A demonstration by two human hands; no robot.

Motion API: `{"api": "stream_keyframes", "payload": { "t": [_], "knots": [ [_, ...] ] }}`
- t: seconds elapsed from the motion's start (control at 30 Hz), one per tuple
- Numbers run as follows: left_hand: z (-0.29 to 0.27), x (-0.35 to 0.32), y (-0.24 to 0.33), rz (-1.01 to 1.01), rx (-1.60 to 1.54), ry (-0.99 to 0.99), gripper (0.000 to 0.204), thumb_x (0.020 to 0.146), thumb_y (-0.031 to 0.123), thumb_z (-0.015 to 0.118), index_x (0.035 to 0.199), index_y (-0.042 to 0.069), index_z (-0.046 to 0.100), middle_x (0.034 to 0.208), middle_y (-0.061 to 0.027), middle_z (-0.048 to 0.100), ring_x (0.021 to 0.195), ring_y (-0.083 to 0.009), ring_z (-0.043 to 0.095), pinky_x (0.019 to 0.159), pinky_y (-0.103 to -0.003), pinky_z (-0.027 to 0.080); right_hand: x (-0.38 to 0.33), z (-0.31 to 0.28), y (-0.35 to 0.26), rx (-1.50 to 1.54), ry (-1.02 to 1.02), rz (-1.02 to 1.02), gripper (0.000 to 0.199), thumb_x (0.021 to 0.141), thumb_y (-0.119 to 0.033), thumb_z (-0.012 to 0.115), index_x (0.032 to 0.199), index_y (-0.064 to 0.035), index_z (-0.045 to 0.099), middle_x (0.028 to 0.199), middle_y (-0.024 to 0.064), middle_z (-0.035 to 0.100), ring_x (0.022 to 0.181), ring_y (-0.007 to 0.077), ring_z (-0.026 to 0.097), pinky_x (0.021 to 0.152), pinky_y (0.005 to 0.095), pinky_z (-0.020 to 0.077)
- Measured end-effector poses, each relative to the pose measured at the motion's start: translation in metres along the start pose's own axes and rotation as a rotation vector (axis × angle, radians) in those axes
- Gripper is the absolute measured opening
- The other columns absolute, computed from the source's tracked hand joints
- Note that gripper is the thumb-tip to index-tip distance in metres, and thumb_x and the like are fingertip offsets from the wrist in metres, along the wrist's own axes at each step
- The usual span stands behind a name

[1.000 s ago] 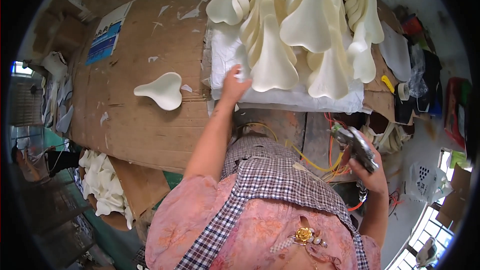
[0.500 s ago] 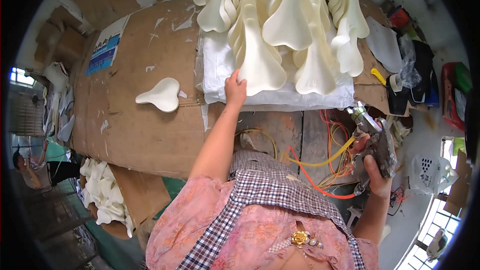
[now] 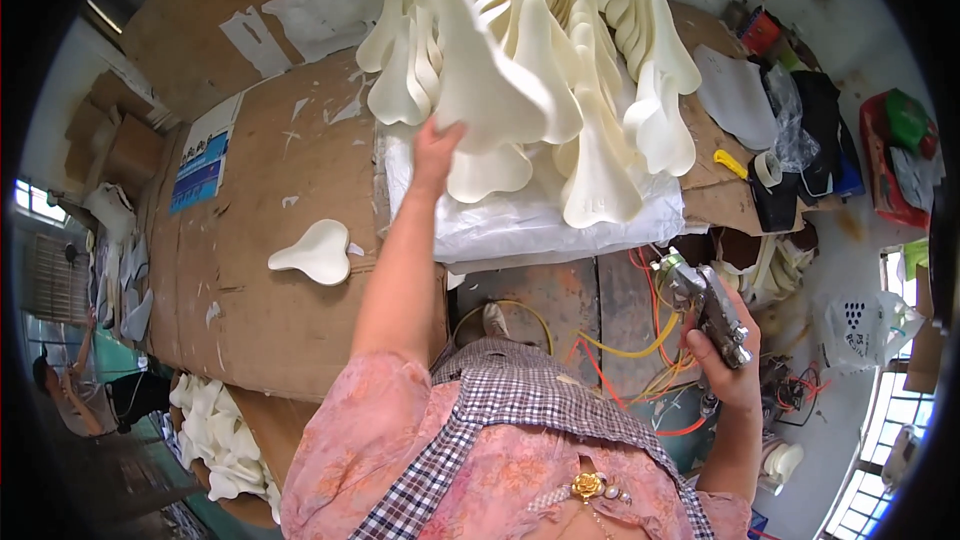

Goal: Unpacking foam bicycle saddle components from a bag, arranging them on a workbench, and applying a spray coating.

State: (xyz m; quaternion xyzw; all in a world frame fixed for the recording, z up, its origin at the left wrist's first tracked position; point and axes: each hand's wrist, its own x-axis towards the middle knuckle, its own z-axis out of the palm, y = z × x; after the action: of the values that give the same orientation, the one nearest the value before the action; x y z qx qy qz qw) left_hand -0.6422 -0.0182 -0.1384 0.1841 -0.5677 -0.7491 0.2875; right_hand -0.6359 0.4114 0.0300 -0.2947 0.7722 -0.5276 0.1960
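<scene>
My left hand [image 3: 434,152] pinches the wide end of a cream-white bicycle saddle pad [image 3: 482,90], which is raised and tilted above the rows and slightly blurred. Beneath it, more saddle pads [image 3: 602,185] overlap in several rows on a white plastic-covered block [image 3: 480,232]. My right hand [image 3: 730,365] is wrapped around a metal spray gun [image 3: 708,305], low on the right and apart from the pads. A yellow hose and an orange hose run close to the gun. One single saddle pad [image 3: 314,252] lies to the left on the cardboard.
Brown cardboard [image 3: 250,330] covers the table on the left. At the right edge are a yellow-handled cutter [image 3: 731,163], a tape roll [image 3: 768,168] and a red bin [image 3: 890,170]. A box of white pads [image 3: 222,440] stands lower left; another person [image 3: 75,395] is beyond it.
My left hand has lifted a saddle pad off the front of a row. My right hand has shifted leftward with the spray gun, and the view has tilted.
</scene>
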Motion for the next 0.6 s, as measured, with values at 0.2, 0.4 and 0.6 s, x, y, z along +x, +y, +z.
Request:
{"api": "stream_keyframes", "payload": {
  "t": [0.2,0.4,0.6],
  "knots": [
    [0.029,0.046,-0.050,0.312,0.683,0.106,0.034,0.082,0.008,0.061,0.115,0.002,0.055,0.105,-0.0051,0.061,0.093,-0.0127,0.056,0.083,-0.026,0.044,0.010,0.014,-0.016,0.382,0.169,-0.125,0.071,0.078,-0.018,0.066,0.136,-0.0001,0.029,0.086,0.0088,0.055,0.074,0.0182,0.056,0.071,0.0338,0.0490],
    [-0.033,-0.025,0.016,0.247,0.164,0.154,0.032,0.084,0.006,0.058,0.116,0.003,0.055,0.104,-0.0051,0.059,0.089,-0.0122,0.057,0.078,-0.027,0.047,0.023,0.028,0.008,0.273,0.063,-0.101,0.066,0.080,-0.019,0.064,0.134,0.0028,0.032,0.102,0.0130,0.054,0.086,0.0191,0.055,0.079,0.0348,0.0458],
    [-0.237,-0.112,-0.002,-0.297,0.169,0.977,0.054,0.079,0.014,0.065,0.126,0.002,0.039,0.108,-0.0122,0.057,0.091,-0.0247,0.060,0.076,-0.036,0.052,0.034,0.045,0.035,0.250,-0.172,0.060,0.059,0.079,-0.008,0.064,0.132,0.0004,0.037,0.098,0.0083,0.056,0.084,0.0150,0.056,0.078,0.0304,0.0464]
  ]
}}
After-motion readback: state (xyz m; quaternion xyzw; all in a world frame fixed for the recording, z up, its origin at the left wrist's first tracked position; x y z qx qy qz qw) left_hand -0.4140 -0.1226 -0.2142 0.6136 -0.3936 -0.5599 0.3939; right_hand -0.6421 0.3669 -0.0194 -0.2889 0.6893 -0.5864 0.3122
